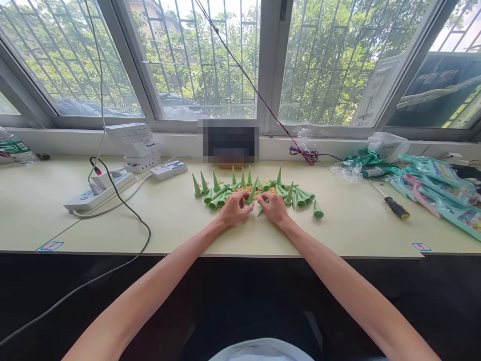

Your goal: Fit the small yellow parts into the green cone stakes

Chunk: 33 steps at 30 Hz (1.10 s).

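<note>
Near the middle of the table, my left hand (236, 209) has its thumb and fingers closed around the base of a green cone (253, 191), whose tip leans up and to the right. Just beside it, my right hand (274, 207) is curled in a pinch; whatever sits between its fingertips is too small to make out. Behind both hands lies a heap of small yellow-orange pieces (242, 189), partly hidden. Several green cones lie on their sides around the heap, and others stand upright, such as one cone (197, 186) at the left. A single cone (317, 209) lies apart at the right.
A white power strip (84, 198) with a dark cable (145, 225) occupies the left. White boxes (137, 145) are stacked behind it. On the right are a screwdriver (396, 207) and turquoise plastic frames (451, 195). A blurred dark object (230, 143) stands at the back.
</note>
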Available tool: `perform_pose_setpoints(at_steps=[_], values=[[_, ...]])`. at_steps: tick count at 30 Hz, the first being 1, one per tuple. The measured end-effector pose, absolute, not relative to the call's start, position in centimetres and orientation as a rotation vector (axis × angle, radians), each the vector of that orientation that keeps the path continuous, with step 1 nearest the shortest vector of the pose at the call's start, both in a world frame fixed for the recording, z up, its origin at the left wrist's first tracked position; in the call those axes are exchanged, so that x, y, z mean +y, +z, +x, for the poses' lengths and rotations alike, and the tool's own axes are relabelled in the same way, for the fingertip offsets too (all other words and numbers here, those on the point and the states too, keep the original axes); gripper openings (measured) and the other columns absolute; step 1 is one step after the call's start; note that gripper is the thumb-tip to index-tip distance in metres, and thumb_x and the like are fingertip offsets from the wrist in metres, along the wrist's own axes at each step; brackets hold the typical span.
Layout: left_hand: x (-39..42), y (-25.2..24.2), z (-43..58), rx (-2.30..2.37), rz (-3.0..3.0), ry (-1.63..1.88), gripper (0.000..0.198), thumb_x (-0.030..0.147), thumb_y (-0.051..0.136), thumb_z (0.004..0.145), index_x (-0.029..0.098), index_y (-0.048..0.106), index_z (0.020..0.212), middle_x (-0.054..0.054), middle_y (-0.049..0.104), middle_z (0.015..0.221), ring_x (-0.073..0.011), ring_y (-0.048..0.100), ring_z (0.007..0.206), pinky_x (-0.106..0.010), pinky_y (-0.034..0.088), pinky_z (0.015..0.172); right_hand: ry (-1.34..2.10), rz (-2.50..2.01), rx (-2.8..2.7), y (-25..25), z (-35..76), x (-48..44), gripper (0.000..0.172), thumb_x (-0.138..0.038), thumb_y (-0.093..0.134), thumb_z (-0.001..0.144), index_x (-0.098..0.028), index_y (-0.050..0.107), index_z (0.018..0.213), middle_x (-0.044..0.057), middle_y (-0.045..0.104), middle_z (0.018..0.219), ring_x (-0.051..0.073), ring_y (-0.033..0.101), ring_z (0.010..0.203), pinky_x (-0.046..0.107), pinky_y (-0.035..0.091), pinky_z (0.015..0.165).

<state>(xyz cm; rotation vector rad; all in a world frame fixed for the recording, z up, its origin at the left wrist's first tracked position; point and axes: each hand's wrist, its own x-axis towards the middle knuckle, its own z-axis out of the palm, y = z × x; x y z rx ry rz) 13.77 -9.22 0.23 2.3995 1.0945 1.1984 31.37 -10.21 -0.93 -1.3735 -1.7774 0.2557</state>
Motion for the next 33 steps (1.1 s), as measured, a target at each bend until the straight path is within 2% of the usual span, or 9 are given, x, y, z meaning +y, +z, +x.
perform_pose_setpoints(at_steps=[5, 8, 10, 17, 25, 33], values=[[-9.3, 0.4, 13.7, 1.107, 2.377, 1.188, 0.018, 0.031, 0.063, 0.077, 0.017, 0.057, 0.085, 0.004, 0.052, 0.060, -0.0100, 0.046, 0.050, -0.024, 0.039, 0.052, 0.356, -1.229, -1.611, -0.3, 31.2, -10.7, 0.030, -0.037, 0.046, 0.090, -0.017, 0.065, 0.079, 0.004, 0.071, 0.075, 0.016, 0.063, 0.068, 0.026, 0.047, 0.069], [-9.3, 0.4, 13.7, 1.113, 2.347, 1.193, 0.020, 0.033, 0.063, 0.078, 0.017, 0.057, 0.086, 0.003, 0.054, 0.063, -0.0094, 0.046, 0.050, -0.024, 0.039, 0.052, 0.491, -1.211, -1.554, 0.3, 31.1, -11.2, 0.029, -0.039, 0.047, 0.089, -0.017, 0.062, 0.078, 0.003, 0.071, 0.074, 0.012, 0.057, 0.047, 0.027, 0.047, 0.057], [-9.3, 0.3, 13.6, 1.111, 2.326, 1.195, 0.021, 0.034, 0.063, 0.078, 0.016, 0.057, 0.087, 0.002, 0.056, 0.066, -0.0090, 0.045, 0.050, -0.024, 0.040, 0.051, 0.554, -1.198, -1.548, 0.6, 31.0, -11.4, 0.027, -0.039, 0.048, 0.088, -0.017, 0.061, 0.078, 0.002, 0.071, 0.075, 0.011, 0.053, 0.040, 0.027, 0.046, 0.051], [-9.2, 0.3, 13.6, 1.099, 2.226, 1.213, 0.025, 0.038, 0.064, 0.079, 0.016, 0.058, 0.089, -0.002, 0.062, 0.072, -0.0117, 0.053, 0.056, -0.025, 0.043, 0.052, 0.707, -1.092, -1.468, 0.2, 31.0, -10.9, 0.024, -0.041, 0.051, 0.084, -0.019, 0.059, 0.079, 0.003, 0.069, 0.073, 0.012, 0.054, 0.040, 0.028, 0.046, 0.048], [-9.1, 0.4, 13.6, 1.087, 2.160, 1.236, 0.028, 0.042, 0.066, 0.079, 0.016, 0.061, 0.089, -0.003, 0.064, 0.072, -0.0143, 0.058, 0.059, -0.026, 0.046, 0.053, 0.953, -0.991, -1.236, -0.1, 31.1, -9.9, 0.037, -0.056, 0.056, 0.079, -0.020, 0.056, 0.089, 0.004, 0.065, 0.076, 0.011, 0.047, 0.042, 0.025, 0.032, 0.037], [-9.1, 0.4, 13.6, 1.082, 2.165, 1.221, 0.028, 0.042, 0.065, 0.080, 0.016, 0.060, 0.089, -0.003, 0.063, 0.072, -0.0137, 0.056, 0.058, -0.025, 0.043, 0.052, 1.062, -0.894, -1.169, -0.3, 31.1, -9.6, 0.040, -0.057, 0.065, 0.072, -0.019, 0.058, 0.082, -0.001, 0.052, 0.065, 0.009, 0.044, 0.043, 0.023, 0.028, 0.035]])
